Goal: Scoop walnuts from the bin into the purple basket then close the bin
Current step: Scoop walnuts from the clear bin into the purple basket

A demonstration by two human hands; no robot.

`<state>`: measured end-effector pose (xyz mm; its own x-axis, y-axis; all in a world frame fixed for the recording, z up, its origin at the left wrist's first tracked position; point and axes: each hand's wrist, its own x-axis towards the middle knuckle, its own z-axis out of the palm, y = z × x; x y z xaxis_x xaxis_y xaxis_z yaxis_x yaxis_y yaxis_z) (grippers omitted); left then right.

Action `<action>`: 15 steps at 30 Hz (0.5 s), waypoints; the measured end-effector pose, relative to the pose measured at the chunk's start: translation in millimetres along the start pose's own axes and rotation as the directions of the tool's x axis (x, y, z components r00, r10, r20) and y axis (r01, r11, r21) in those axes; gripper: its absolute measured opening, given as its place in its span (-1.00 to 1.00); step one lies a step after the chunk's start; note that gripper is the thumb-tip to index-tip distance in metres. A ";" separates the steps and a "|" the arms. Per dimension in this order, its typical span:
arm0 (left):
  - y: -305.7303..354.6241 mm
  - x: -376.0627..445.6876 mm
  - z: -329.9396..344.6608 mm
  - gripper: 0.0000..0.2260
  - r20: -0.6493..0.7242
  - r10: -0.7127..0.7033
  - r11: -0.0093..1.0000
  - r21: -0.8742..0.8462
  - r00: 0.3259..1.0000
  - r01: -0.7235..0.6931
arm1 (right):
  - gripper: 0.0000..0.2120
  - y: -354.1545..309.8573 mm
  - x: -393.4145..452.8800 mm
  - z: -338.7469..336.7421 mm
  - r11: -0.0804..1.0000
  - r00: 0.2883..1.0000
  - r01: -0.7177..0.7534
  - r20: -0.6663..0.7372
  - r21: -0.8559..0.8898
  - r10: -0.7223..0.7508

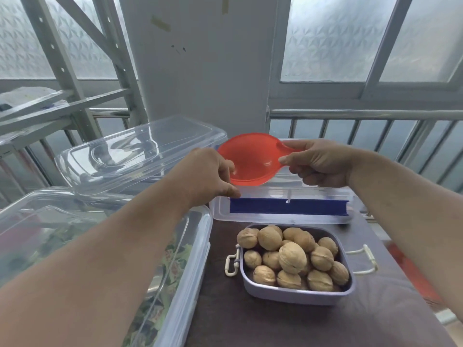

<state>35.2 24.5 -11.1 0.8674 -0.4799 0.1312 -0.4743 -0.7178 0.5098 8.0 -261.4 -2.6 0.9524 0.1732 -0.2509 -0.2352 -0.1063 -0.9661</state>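
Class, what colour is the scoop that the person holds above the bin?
Translucent orange-red scoop, seen in the head view, the only one given.

Clear lidded container [140,156] sitting at left, frosted windows [333,38] glowing behind, metal railing [363,113] running across, dark table [288,319] lying below

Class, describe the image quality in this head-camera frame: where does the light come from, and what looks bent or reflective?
Head view: soft daylight enters through the frosted windows behind, casting only faint shadows; the wide lens bows the railing and forearms outward; pale glare streaks the clear lid; the walnuts look sharp.
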 end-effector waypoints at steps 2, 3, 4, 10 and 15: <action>-0.7 -0.4 0.3 -0.76 -0.025 0.004 1.000 0.015 1.000 -0.004 | -0.58 -4.3 -15.8 -3.7 0.999 0.999 0.030 -0.031 0.014 -0.030; -0.8 -0.1 0.6 -0.74 -0.037 0.004 1.000 0.026 0.999 -0.003 | -0.50 -5.4 -23.2 -6.3 0.999 0.998 0.046 -0.034 0.018 -0.045; -0.4 -0.2 0.8 -0.73 -0.042 0.001 0.999 0.036 0.999 0.000 | -0.39 -6.4 -30.7 -8.5 0.998 0.998 0.055 -0.040 0.032 -0.054; 1.5 -2.0 0.7 -0.72 -0.046 -0.003 0.999 0.043 0.999 0.005 | -0.30 -7.5 -73.6 -9.5 0.994 0.995 0.099 0.007 0.043 -0.100; 2.9 -1.9 0.7 -0.73 -0.046 0.005 0.998 0.062 0.999 -0.002 | -0.17 1.3 -99.6 -5.7 0.990 0.988 0.102 -0.124 0.093 -0.091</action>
<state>32.0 23.0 -10.4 0.8712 -0.4594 0.1729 -0.4843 -0.7469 0.4556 -86.1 -284.3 21.5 0.9865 0.0590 -0.1529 -0.1533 0.0032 -0.9882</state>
